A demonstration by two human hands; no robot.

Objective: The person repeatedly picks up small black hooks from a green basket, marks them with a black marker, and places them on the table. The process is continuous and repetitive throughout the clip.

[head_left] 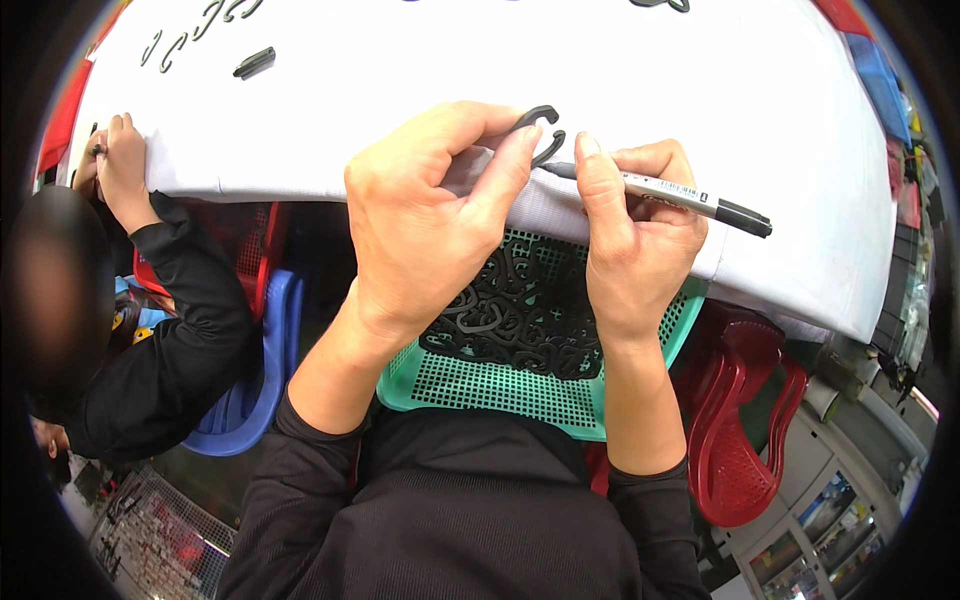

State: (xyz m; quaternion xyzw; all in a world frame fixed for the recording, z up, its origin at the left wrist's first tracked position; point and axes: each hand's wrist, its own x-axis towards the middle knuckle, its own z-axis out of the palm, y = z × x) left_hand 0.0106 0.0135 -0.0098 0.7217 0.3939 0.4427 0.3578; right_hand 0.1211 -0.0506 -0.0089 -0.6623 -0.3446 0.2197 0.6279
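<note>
My left hand point(430, 210) pinches a small black plastic hook point(540, 118) between thumb and fingers, just above the near edge of the white table point(420, 60). My right hand point(640, 235) grips a marker pen point(690, 192) with a black cap; its tip touches the hook. On my lap, under both hands, sits a green plastic basket point(480, 385) with a heap of black hooks point(520, 310).
Several black hooks point(195, 30) and a dark pen cap point(254, 62) lie at the table's far left. A person in black sleeves works at the left, a hand point(125, 165) on the table edge. Blue stool point(260, 380) at left, red chair point(740, 420) at right.
</note>
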